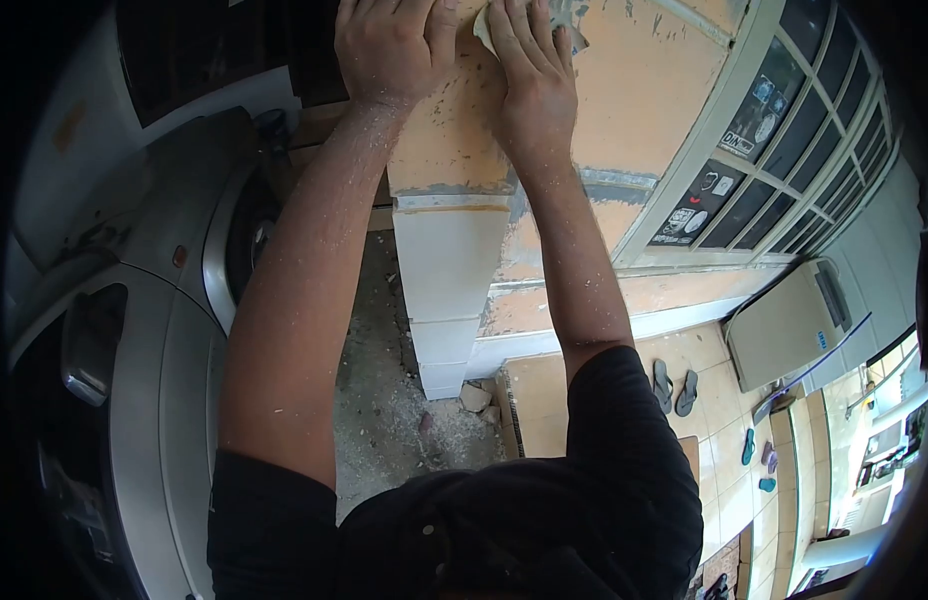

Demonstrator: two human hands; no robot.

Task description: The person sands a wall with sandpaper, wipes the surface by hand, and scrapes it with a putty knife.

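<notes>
Both arms reach up to a corner pillar (449,150) with patchy peach paint and grey scraped spots. My left hand (396,50) rests on the pillar's left side, fingers stretched upward and thumb apart, with the fingertips cut off by the top edge. Under my right hand (537,95) is a pale sheet of sandpaper (483,30), pressed against the wall by the fingers. Its edges stick out on both sides of that hand. White dust flecks cover both forearms. The pillar's lower part (449,265) is white.
A silver car (144,330) stands close on the left. To the right are a window with white bars (759,150), a leaning beige panel (784,325) and grey flip-flops (674,388) on tiles. Paint debris (434,430) and broken chunks (476,397) lie at the pillar's foot.
</notes>
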